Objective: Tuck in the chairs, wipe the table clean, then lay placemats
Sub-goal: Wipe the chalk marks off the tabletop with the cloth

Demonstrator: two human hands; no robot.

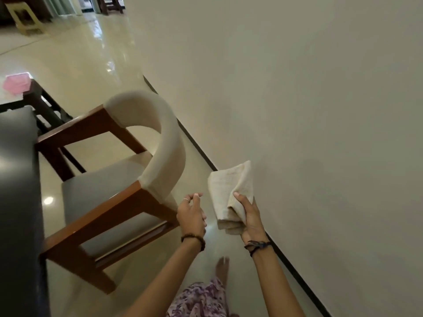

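Gripping a folded cloth (231, 193) in the right hand (250, 219), left hand (191, 215) loosely curled and empty, the person is nearing the lower-centre chair (128, 179), not yet tucked; wiping and placemats are remaining.

A plain cream wall (297, 88) meets a glossy cream tiled floor (87, 60) along a dark baseboard (196, 143). Light glares off the floor. A pale stool (24, 17) stands far back.

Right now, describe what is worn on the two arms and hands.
Both forearms are bare, with no sleeves. The left hand has a thin silver ring on one of its fingers and a dark beaded bracelet at the wrist. The right hand wears dark cord bands, knotted, with a bluish strand, at its wrist.
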